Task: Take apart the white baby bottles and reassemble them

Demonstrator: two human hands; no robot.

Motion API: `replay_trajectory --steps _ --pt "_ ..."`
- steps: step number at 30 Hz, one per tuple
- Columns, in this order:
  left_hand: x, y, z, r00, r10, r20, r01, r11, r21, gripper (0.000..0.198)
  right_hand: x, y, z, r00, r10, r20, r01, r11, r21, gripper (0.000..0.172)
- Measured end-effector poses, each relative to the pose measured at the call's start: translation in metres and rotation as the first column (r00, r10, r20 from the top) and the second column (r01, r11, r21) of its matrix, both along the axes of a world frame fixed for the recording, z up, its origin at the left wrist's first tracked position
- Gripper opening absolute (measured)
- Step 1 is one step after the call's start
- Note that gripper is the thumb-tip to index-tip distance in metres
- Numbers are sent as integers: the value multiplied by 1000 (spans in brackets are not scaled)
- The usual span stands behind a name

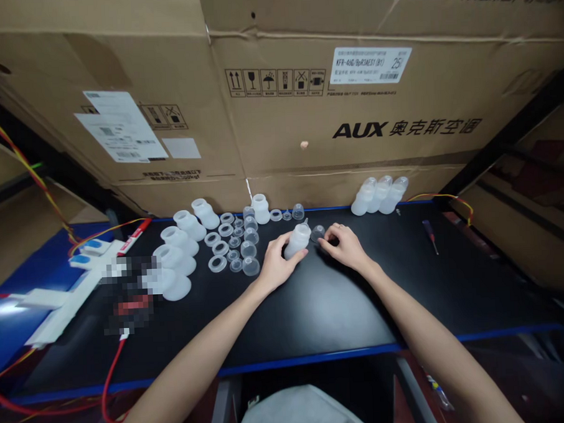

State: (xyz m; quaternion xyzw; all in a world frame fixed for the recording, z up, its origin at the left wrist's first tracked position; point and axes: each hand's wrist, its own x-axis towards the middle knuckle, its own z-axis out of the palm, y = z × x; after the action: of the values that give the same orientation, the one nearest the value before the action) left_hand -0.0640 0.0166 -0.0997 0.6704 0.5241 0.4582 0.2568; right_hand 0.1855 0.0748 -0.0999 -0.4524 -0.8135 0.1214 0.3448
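Note:
My left hand [278, 261] is wrapped around a translucent baby bottle [298, 241], which stands with a ring and a clear nipple on its top. With thumb and fingers closed, my right hand [344, 246] grips the edge of a clear domed cap [317, 233] just right of that bottle. Left of my left hand lie rows of collar rings [217, 263], nipples [236, 264] and domed caps [251, 266]. Behind them stands an open bottle [261, 208], with one ring [276, 215], one nipple [286, 215] and one cap [298, 211] beside it.
Several open bottles [189, 226] line the left side. Three capped bottles [386, 196] stand at the back right, and a screwdriver [431, 237] lies farther right. A power strip [73, 289] with red cables and a red marker [134, 236] are at left. Large cardboard boxes [278, 130] wall the back.

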Motion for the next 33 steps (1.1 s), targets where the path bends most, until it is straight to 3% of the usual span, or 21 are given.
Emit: replay_trajectory --steps 6,10,12,17,30,33 --pt "0 -1 -1 981 -176 -86 170 983 -71 52 -2 -6 2 984 103 142 -102 995 -18 21" --pt "1 -6 5 949 -275 -152 262 960 -102 58 -4 -5 0 981 4 194 -20 996 81 28" --pt "1 -8 8 943 -287 -166 272 956 -109 60 -4 -4 -1 978 -14 206 -6 996 94 33" --pt "1 -11 12 945 -263 -196 238 961 -140 54 -5 -2 -5 963 77 259 -89 996 32 43" --pt "2 -12 7 942 -287 -173 270 956 -115 48 -4 -2 -4 959 143 245 -135 990 -49 53" --pt "6 -15 11 946 -280 -165 261 957 -128 48 0 -3 -3 952 157 263 -144 987 -67 53"
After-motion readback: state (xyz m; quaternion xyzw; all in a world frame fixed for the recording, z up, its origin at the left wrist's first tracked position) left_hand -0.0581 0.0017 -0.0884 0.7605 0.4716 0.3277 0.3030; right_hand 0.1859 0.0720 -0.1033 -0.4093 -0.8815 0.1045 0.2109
